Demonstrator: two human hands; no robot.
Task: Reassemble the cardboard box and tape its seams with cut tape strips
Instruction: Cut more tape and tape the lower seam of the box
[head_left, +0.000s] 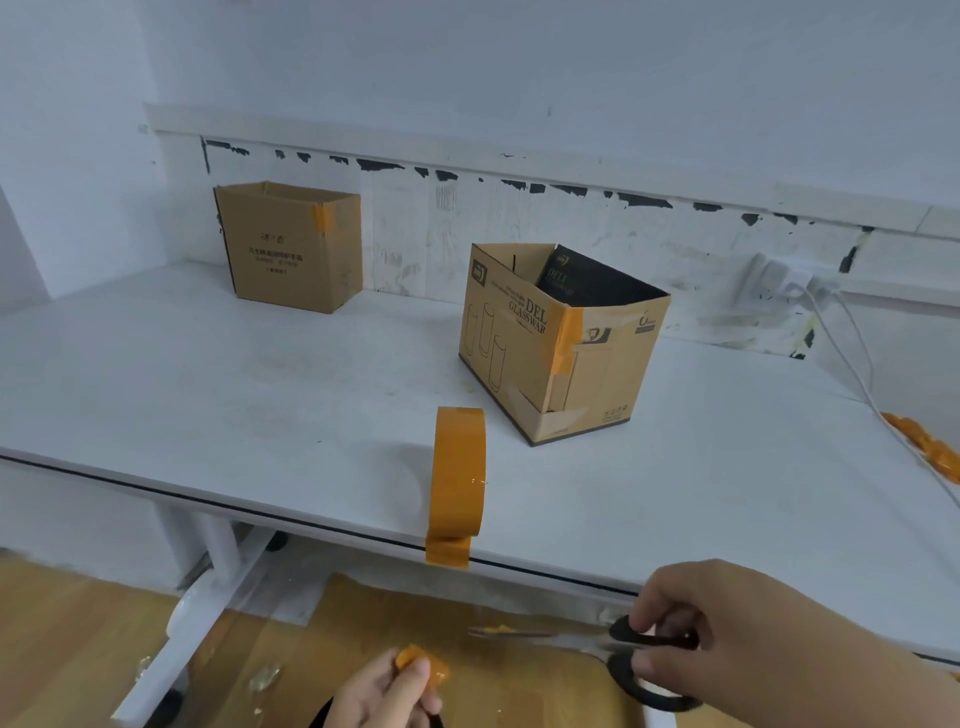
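Glassware box (558, 343) sits upright on the counter (208, 395), open top up, long axis running back-left to front-right, orange tape on its near corner. Tape roll (458, 478) stands on edge at the counter's front, loose end hanging over. Right hand (727, 623) grips scissors (623, 649), blades pointing left; left hand (384, 691) pinches a crumpled tape strip (421, 662).

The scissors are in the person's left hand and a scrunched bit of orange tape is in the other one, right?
Not quite. The head view shows the scissors in the right hand; the left hand pinches the scrunched orange tape.
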